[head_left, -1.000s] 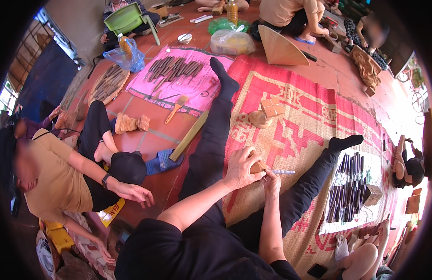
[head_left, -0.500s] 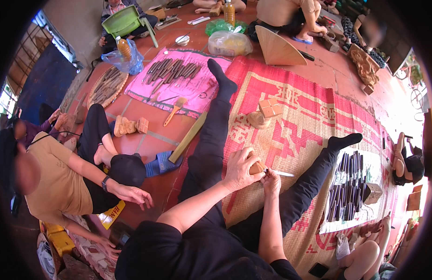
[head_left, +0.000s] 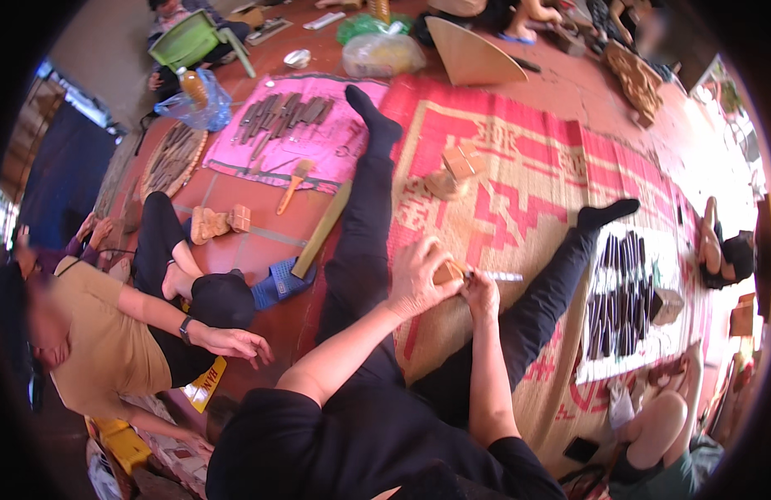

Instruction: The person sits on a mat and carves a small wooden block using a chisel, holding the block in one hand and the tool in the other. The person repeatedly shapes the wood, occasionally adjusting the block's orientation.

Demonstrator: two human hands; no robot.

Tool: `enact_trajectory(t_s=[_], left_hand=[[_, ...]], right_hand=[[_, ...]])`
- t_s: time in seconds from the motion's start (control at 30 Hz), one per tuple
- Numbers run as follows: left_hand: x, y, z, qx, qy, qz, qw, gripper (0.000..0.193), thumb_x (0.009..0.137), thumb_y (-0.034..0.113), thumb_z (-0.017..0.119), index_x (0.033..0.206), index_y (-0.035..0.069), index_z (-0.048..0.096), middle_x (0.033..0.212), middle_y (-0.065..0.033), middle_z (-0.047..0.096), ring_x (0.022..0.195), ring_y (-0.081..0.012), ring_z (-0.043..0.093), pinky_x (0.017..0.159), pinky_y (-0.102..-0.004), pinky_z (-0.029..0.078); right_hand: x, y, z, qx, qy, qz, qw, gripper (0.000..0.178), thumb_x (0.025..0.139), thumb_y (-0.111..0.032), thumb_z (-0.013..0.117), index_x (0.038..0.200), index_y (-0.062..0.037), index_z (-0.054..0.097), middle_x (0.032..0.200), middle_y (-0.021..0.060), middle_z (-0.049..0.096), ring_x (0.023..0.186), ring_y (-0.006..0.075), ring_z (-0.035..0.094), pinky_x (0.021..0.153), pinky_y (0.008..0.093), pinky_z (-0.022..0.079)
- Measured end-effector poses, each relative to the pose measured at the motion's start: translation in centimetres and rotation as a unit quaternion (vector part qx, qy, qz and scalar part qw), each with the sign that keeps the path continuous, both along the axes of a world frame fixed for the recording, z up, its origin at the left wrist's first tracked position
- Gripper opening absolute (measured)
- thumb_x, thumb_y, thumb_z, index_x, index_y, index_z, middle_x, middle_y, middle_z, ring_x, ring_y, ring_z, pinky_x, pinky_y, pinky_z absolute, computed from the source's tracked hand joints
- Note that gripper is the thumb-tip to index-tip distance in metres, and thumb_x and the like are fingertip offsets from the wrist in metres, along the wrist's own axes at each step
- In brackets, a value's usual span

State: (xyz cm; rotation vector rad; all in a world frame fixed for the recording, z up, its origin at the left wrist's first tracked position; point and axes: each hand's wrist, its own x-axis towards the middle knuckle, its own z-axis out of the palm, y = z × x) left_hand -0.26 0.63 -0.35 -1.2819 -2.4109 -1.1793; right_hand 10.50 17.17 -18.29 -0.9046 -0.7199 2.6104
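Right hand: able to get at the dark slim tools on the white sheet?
Probably not yet: the right hand appears closed on a slim blade, and the outstretched right leg lies between it and the dark slim tools.

The left hand (head_left: 417,279) covered much of the wooden piece (head_left: 449,272), and the right hand (head_left: 482,293) hid 1 end of the pale, blurred tool (head_left: 507,276). The upper edge cropped 1 amber bottle (head_left: 380,10) and 1 person (head_left: 531,12) beyond the conical hat (head_left: 475,55). Tip shapes on the dark tools (head_left: 623,323) at right were too small to tell.
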Motion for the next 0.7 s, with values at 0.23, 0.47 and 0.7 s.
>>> enact_trajectory(t_s=[0.23,0.47,0.7], left_hand=[[-0.7,0.9,-0.3,-0.025,0.013,0.019,0.999,0.038,0.064,0.032,0.082,0.093,0.013,0.067,0.105,-0.0058,0.058,0.096,-0.0272,0.061,0.082,-0.0411,0.045],[-2.1,1.8,-0.9,-0.049,-0.032,0.035,0.998,0.034,0.071,0.035,0.080,0.091,0.012,0.065,0.102,-0.0039,0.058,0.096,-0.0269,0.062,0.083,-0.0419,0.048],[-2.4,3.1,-1.3,-0.062,-0.035,0.034,0.997,0.036,0.071,0.039,0.082,0.093,0.015,0.066,0.101,-0.0016,0.057,0.097,-0.0240,0.060,0.084,-0.0432,0.043]], right_hand=[[-0.8,-1.1,-0.4,0.010,-0.021,-0.020,1.000,0.024,0.084,-0.014,0.071,0.103,-0.0024,0.063,0.104,0.0101,0.068,0.088,0.0197,0.067,0.072,0.0338,0.054],[-1.4,-2.6,2.2,0.064,-0.047,-0.059,0.995,0.027,0.084,-0.015,0.073,0.107,-0.0044,0.063,0.102,0.0075,0.069,0.099,0.0192,0.066,0.087,0.0358,0.053],[-1.7,-2.4,1.1,0.010,-0.108,-0.165,0.980,0.022,0.086,-0.012,0.071,0.101,-0.0032,0.058,0.101,0.0121,0.068,0.087,0.0227,0.070,0.086,0.0388,0.055]])
